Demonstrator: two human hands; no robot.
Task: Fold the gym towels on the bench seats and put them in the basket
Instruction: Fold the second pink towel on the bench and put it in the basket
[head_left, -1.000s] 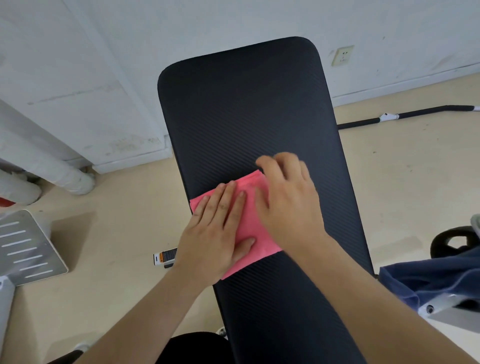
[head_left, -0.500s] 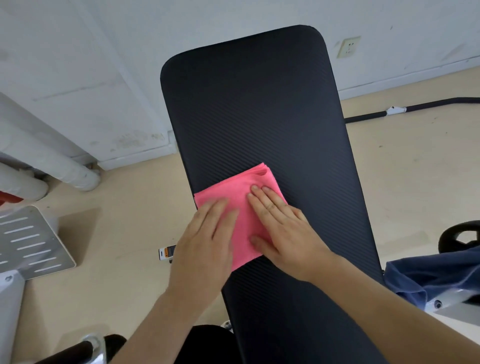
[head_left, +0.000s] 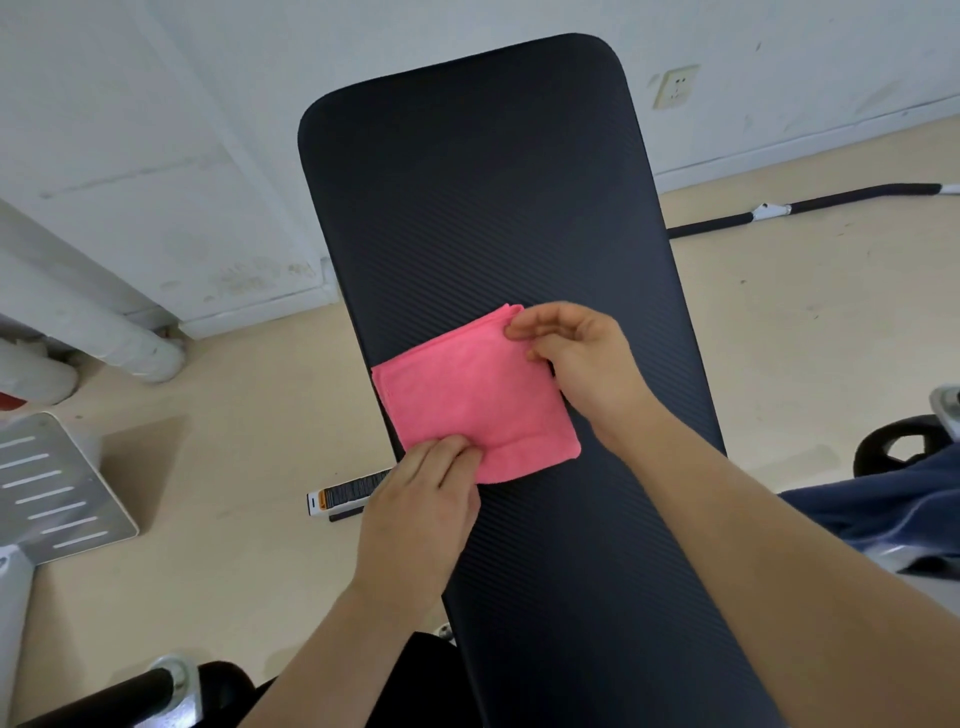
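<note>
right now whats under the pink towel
The pink towel lies folded flat on the black bench pad, so the pad is beneath it. The right hand pinches its far corner, the left hand holds its near corner. Anything between towel and pad is covered.

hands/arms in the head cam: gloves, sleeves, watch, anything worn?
Nothing worn that shows. The left hand and right hand are bare: no gloves, rings or tape. The left forearm and right forearm are bare down to the frame's lower edge, with no sleeve, watch or wristband in view.
</note>
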